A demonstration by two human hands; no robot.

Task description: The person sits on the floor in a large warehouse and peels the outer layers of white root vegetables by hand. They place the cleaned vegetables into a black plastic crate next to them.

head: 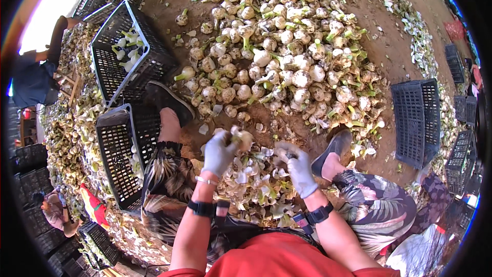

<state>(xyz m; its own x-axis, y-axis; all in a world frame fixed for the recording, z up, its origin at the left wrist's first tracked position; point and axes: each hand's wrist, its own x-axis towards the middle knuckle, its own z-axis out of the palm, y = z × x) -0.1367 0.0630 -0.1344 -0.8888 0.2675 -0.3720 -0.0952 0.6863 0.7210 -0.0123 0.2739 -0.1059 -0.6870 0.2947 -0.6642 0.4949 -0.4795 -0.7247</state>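
Note:
My left hand [220,153], in a pale glove, grips a garlic bulb [243,138] with loose, papery skin; motion blurs it. To its right, my gloved right hand [299,167] is closed around a small dark object [289,156], largely hidden by the fingers and too blurred to name. The two hands are apart. Under them lies a heap of peeled garlic skins [250,181] between my legs. Beyond the hands spreads a large pile of garlic bulbs [284,57], many soiled, with short green stem stubs.
On my left, a black plastic crate [132,73] holds some cleaned garlic, beside a nearer crate [115,154] with a few white pieces. Another black crate [415,123] stands at right. My shoes [332,152] flank the pile. Other people [36,77] sit or stand farther left.

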